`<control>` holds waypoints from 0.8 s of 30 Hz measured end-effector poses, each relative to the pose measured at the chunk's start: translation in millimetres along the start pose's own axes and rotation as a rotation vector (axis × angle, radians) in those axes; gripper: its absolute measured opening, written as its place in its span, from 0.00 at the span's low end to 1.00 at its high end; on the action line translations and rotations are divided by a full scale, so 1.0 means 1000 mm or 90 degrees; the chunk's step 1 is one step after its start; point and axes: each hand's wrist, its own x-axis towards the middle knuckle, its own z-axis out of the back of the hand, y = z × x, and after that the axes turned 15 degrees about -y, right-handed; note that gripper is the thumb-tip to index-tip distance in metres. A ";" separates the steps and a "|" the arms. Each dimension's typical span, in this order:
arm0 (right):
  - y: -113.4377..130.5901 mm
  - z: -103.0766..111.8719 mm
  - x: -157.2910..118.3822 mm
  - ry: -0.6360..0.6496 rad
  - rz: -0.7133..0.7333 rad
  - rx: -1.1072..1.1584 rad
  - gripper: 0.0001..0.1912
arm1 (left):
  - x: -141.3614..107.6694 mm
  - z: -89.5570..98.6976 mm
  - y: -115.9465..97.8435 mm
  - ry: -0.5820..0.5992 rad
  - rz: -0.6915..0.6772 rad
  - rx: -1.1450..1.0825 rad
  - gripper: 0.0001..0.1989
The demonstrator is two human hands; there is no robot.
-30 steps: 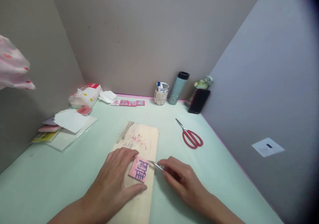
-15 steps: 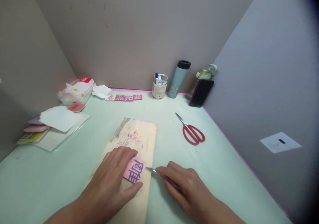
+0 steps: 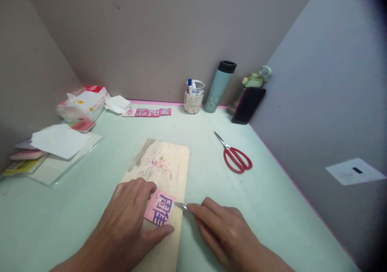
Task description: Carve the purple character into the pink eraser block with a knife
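Note:
A pink square carving block (image 3: 159, 208) with purple written characters lies on a pale wooden board (image 3: 181, 159). My left hand (image 3: 130, 219) steadies it, fingertips at its upper left edge and thumb by its lower edge. In my right hand (image 3: 219, 227) is a craft knife (image 3: 184, 207), gripped like a pen. The blade points left, its tip at the block's right edge; whether it cuts in, I cannot tell. Pink and dark shavings (image 3: 160, 165) are scattered on the board above the block.
Red-handled scissors (image 3: 232, 153) lie to the right. Along the back stand a jar of pens (image 3: 194, 98), a blue-green bottle (image 3: 220, 87), and a phone (image 3: 248, 106) leaning on a green bottle (image 3: 254, 78). Carved pink blocks (image 3: 147, 113), tissues (image 3: 86, 102) and papers (image 3: 60, 141) sit left.
The whole view has shifted slightly. The knife tip has come a little closer to the block's right edge. Both hands keep the same hold.

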 end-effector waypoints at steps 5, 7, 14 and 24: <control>0.002 -0.002 -0.001 -0.019 0.025 -0.021 0.17 | 0.000 -0.001 -0.001 0.028 0.018 -0.006 0.21; 0.003 -0.003 0.000 -0.026 0.031 -0.031 0.17 | 0.001 -0.002 -0.001 0.026 0.023 -0.013 0.22; 0.006 -0.005 -0.001 -0.042 0.031 -0.050 0.18 | 0.001 -0.002 -0.003 0.020 0.041 -0.031 0.20; 0.007 -0.009 0.000 -0.069 0.034 -0.075 0.19 | 0.000 -0.003 -0.004 0.017 0.038 -0.032 0.19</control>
